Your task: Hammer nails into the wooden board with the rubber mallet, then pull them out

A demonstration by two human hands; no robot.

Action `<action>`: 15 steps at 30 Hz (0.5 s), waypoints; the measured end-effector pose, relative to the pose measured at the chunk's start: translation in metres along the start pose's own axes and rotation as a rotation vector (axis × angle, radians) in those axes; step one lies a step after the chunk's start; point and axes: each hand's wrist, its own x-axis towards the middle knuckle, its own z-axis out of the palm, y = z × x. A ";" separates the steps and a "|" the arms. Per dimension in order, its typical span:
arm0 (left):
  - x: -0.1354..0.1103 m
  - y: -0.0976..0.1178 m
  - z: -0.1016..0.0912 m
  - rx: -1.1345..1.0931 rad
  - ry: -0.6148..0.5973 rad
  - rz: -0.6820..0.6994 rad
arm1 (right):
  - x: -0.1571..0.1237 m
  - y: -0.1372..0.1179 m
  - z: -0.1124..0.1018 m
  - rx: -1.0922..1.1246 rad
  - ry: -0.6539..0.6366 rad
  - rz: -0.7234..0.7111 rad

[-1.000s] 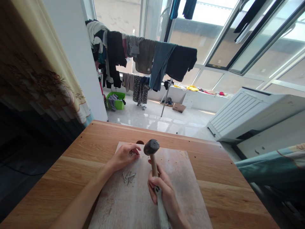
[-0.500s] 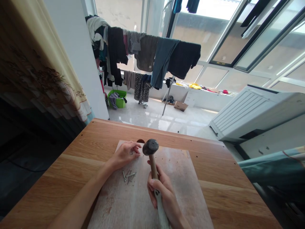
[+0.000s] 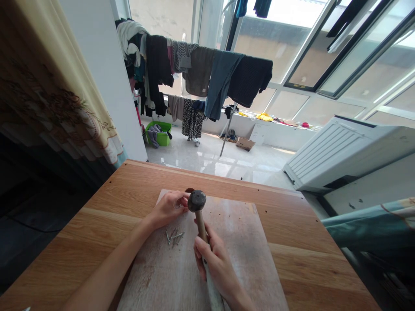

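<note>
A hammer (image 3: 201, 220) with a dark, blunt head and a wooden handle is held in my right hand (image 3: 214, 255), fingers wrapped round the grip. Its head is raised just beside the fingertips of my left hand (image 3: 171, 209). That hand rests near the far left corner of a worn, whitish board (image 3: 240, 250), thumb and fingers pinched together. Whatever they hold is hidden by the fingers and the hammer head. Several loose nails (image 3: 175, 236) lie in a small heap on the board, nearer to me than my left hand. Small dark holes dot the board's far part.
Beneath the board is a wooden table (image 3: 298, 255) with small holes near its far edge. Beyond it are a rack of hanging clothes (image 3: 197, 73), a green basket (image 3: 165, 129) and a cardboard box (image 3: 245, 144). A curtain (image 3: 78, 86) hangs at left; a white ribbed unit (image 3: 333, 151) stands right.
The hammer and my right hand have shifted left, bringing the head closer to my left fingertips. My left hand has stayed almost in place, still pinched.
</note>
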 end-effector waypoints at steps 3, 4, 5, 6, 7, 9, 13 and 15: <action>0.000 0.001 0.000 0.005 0.001 0.000 | 0.000 0.000 0.001 0.011 -0.016 -0.002; 0.000 0.001 0.000 0.005 0.000 0.004 | 0.000 0.000 0.002 0.017 -0.019 -0.004; 0.000 0.001 0.000 0.006 0.000 0.013 | 0.000 -0.001 0.002 0.016 -0.017 -0.004; 0.000 0.002 0.000 0.008 -0.001 0.028 | 0.000 -0.001 0.002 0.013 -0.017 0.000; 0.000 0.002 0.000 0.012 -0.004 0.045 | 0.000 -0.001 0.002 0.010 -0.022 0.006; 0.000 0.002 -0.001 0.020 -0.010 0.071 | -0.001 -0.001 0.001 0.012 -0.035 0.017; 0.000 -0.001 -0.001 0.036 -0.020 0.071 | -0.001 0.000 -0.001 0.034 -0.039 0.004; 0.000 -0.003 0.000 0.053 -0.019 0.081 | -0.001 0.000 -0.001 0.017 -0.033 0.012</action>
